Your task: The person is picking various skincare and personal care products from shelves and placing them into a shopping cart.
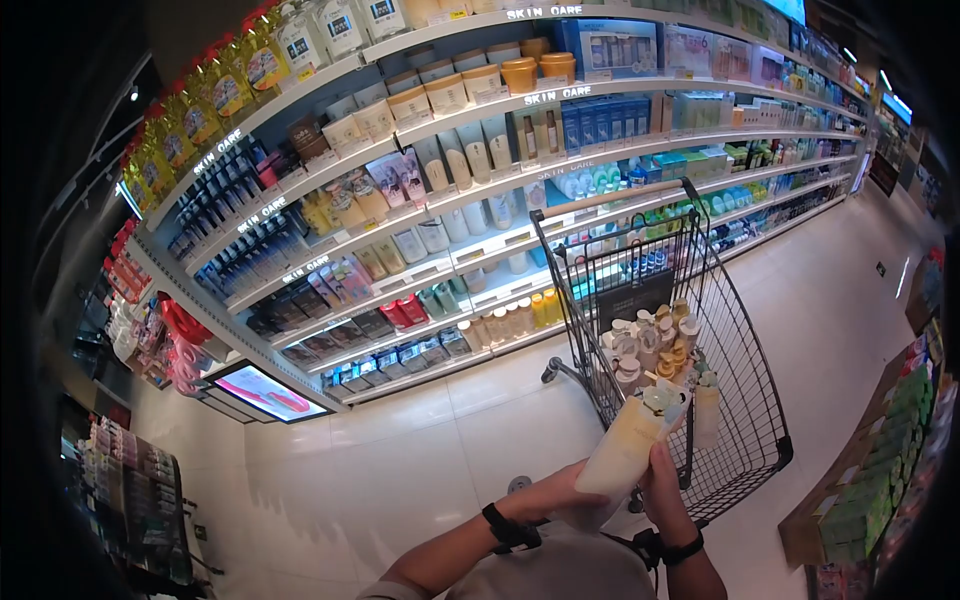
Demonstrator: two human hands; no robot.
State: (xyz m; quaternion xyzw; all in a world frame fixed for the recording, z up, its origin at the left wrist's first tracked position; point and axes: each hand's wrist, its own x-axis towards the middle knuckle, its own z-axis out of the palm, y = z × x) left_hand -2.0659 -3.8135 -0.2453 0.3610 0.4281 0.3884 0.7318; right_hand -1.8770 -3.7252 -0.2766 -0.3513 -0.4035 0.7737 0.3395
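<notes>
A large pale-yellow pump bottle [620,455] is held tilted in front of me, its pump end pointing up and toward the cart. My left hand [560,495] wraps its lower part from the left. On the other side, my right hand [662,490] grips it with fingers along its upper edge. Just beyond stands a black wire shopping cart [755,400], with several pump bottles [650,340] grouped inside, their white and gold tops showing. One more bottle [706,410] stands in the cart right beside the one I hold.
Lit shelves [440,270] of skin care bottles, jars and boxes curve along the far side. A lit display screen [268,390] stands low at the shelf end. Racks of goods line the lower left [130,490] and right [880,480]. Pale tiled floor [430,450] lies between them.
</notes>
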